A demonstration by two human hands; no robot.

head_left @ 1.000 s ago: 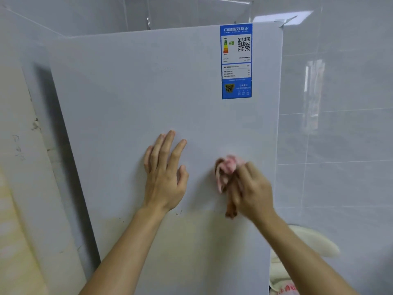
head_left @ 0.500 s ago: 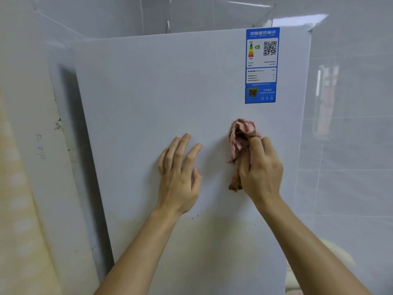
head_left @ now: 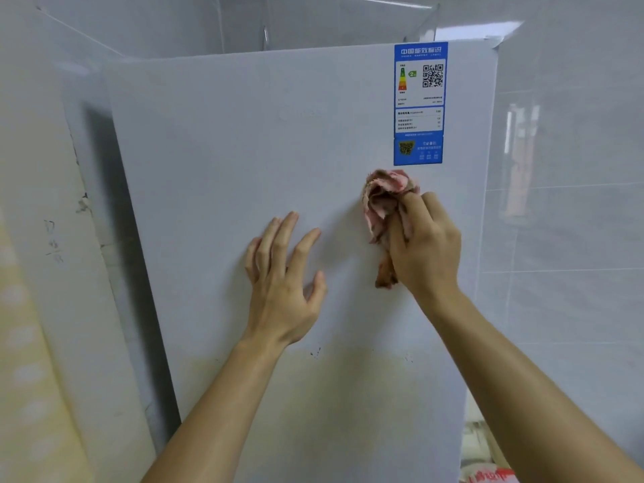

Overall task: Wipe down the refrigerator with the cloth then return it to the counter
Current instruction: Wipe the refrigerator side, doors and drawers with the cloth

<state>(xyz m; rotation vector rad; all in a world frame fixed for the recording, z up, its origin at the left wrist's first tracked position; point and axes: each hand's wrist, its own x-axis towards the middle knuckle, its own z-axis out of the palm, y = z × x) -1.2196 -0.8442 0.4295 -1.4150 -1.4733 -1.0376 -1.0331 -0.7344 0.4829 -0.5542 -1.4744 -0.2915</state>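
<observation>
Smooth matt refrigerator (head_left: pixel 244 151), crumpled cloth (head_left: pixel 385 195), seemingly glossy wall tiles (head_left: pixel 575 238)

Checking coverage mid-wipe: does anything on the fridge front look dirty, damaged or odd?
Yes. The refrigerator door's lower part carries a yellowish stain with dark specks at its upper edge. The cloth sits higher, under the blue label.

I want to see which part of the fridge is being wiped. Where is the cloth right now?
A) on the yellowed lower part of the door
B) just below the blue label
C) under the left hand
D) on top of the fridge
B: the cloth, gripped by the right hand, is pressed to the fridge door right under the blue label.
</observation>
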